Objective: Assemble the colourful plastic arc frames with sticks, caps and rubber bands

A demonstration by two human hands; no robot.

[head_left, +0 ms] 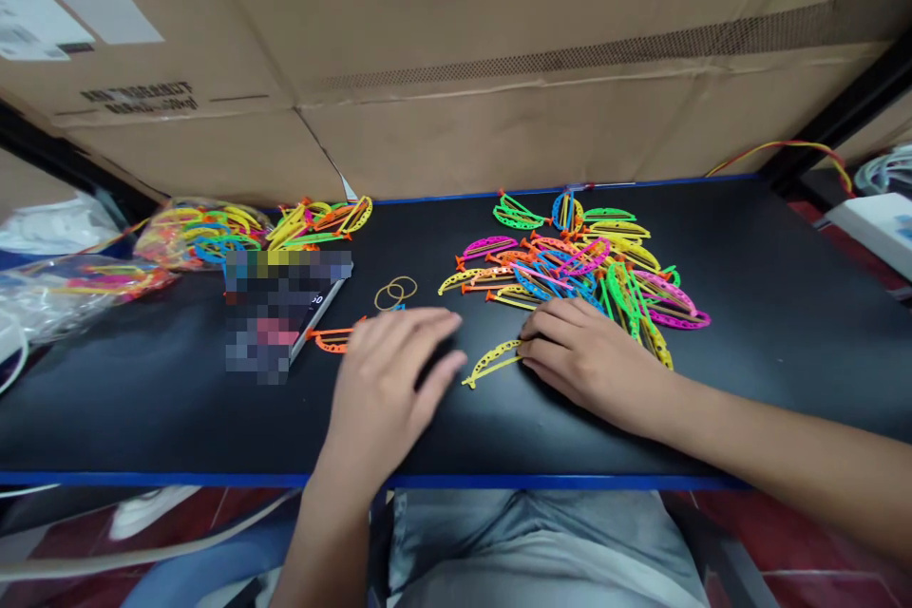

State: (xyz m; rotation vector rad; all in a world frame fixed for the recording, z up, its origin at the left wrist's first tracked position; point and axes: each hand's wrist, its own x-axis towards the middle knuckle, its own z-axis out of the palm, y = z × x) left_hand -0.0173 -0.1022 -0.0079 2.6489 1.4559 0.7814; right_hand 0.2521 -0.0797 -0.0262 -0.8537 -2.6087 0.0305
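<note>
My right hand [591, 361] has its fingers closed on one end of a yellow plastic toy bow [491, 358], which lies low over the black table; the held end is hidden under the fingers. To its left, my left hand [399, 380] hovers with thumb and fingers apart and nothing visible between them. Partly behind that hand lies an orange toy bow [332, 340]. Two thin rubber bands [396, 292] rest just beyond it. A heap of toy bows [562, 271] in pink, orange, blue, green and yellow, with orange-tipped arrows, spreads beyond my right hand.
At the left, clear plastic bags [203, 233] hold more bows, beside a small loose pile [320, 220]. A blurred-out dark, flat object [313, 313] lies in front of them. A large cardboard box [499, 133] walls off the back. The table's blue edge [541, 482] runs along the front.
</note>
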